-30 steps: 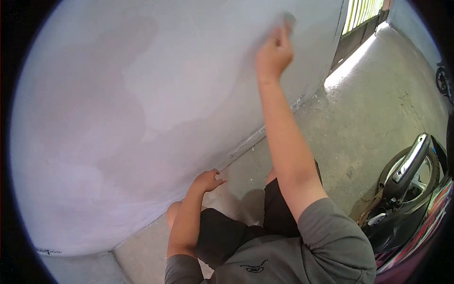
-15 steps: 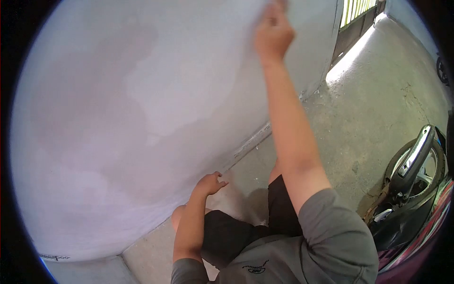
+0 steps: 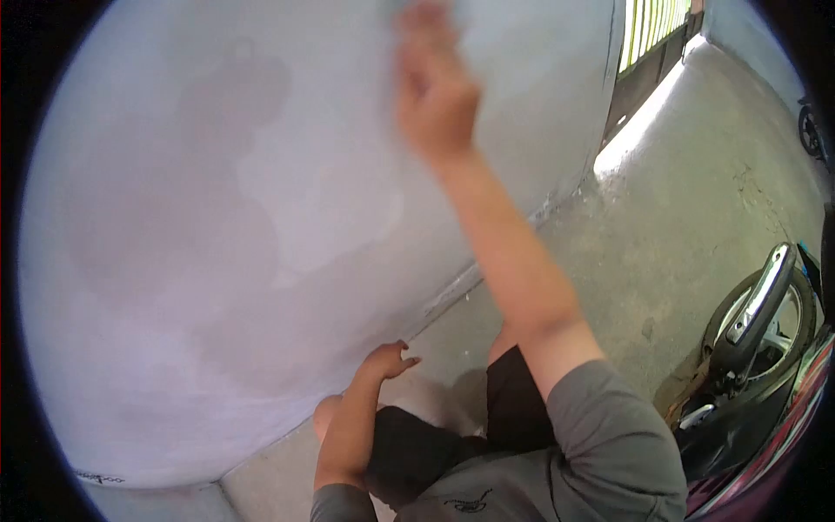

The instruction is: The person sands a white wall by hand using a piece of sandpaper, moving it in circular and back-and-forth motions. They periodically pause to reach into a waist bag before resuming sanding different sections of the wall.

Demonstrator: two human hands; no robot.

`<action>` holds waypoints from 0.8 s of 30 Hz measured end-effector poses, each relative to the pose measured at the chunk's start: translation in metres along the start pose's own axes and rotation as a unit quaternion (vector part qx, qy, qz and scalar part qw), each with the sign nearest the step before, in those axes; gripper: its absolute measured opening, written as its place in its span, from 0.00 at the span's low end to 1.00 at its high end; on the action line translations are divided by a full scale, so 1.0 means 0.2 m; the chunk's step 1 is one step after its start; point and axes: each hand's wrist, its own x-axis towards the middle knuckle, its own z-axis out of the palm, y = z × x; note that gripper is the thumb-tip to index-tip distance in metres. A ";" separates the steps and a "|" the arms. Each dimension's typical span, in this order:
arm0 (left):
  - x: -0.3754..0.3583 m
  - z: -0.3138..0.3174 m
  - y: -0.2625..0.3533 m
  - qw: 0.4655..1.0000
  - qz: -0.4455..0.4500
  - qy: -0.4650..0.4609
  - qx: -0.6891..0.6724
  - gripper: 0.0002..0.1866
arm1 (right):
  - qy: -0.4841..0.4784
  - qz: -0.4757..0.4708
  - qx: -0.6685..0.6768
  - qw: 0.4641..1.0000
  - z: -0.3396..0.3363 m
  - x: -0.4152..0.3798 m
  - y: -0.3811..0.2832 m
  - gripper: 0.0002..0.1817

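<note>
My right hand (image 3: 437, 96) is raised in front of the pale wall (image 3: 330, 174) at the top. Its fingers are curled and blurred, and whatever they may hold is too smeared to make out. Lower down, my left hand (image 3: 388, 359) hangs over my left knee, near the foot of the wall, with thumb and fingers apart and nothing between them. Darker patches and a shadow show on the wall to the left of my right hand.
A motorcycle (image 3: 757, 339) with its wheel and chrome guard stands at the right edge. Concrete floor (image 3: 609, 261) runs along the wall toward a barred gate (image 3: 654, 35) at the top right. Another wheel (image 3: 811, 130) shows at the far right.
My right hand has moved left and slightly down across the wall. My left hand keeps its pose, a little lower in view as the camera has shifted slightly.
</note>
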 end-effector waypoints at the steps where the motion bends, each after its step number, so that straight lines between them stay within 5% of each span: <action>1: 0.00 0.01 0.00 1.000 -0.010 -0.013 0.005 0.39 | -0.028 -0.022 0.045 0.998 0.02 -0.02 -0.14 0.21; 5: 0.03 0.04 -0.05 0.999 0.007 0.022 0.040 0.39 | -0.170 -0.110 0.181 0.962 0.03 -0.11 -0.53 0.21; 8: 0.01 0.03 -0.04 1.000 0.010 0.013 0.022 0.39 | -0.183 -0.143 0.150 0.961 0.05 -0.10 -0.47 0.20; 10: -0.03 0.01 -0.01 1.000 0.005 0.021 0.007 0.39 | -0.109 -0.110 0.099 0.983 0.06 -0.05 -0.34 0.18; 13: -0.02 0.01 -0.05 0.999 0.012 0.040 -0.007 0.40 | -0.050 0.088 0.029 0.994 -0.04 0.02 -0.03 0.19; 18: -0.06 -0.03 -0.04 0.998 0.048 0.042 0.010 0.40 | 0.070 0.434 0.017 0.898 -0.22 -0.05 0.39 0.20; 22: -0.06 -0.03 0.01 0.998 0.048 0.033 0.017 0.40 | 0.072 0.353 0.015 0.933 -0.12 0.00 0.21 0.21; 24: -0.06 -0.03 0.02 0.998 0.051 0.038 0.009 0.41 | -0.002 0.184 0.009 0.983 -0.05 0.02 0.00 0.21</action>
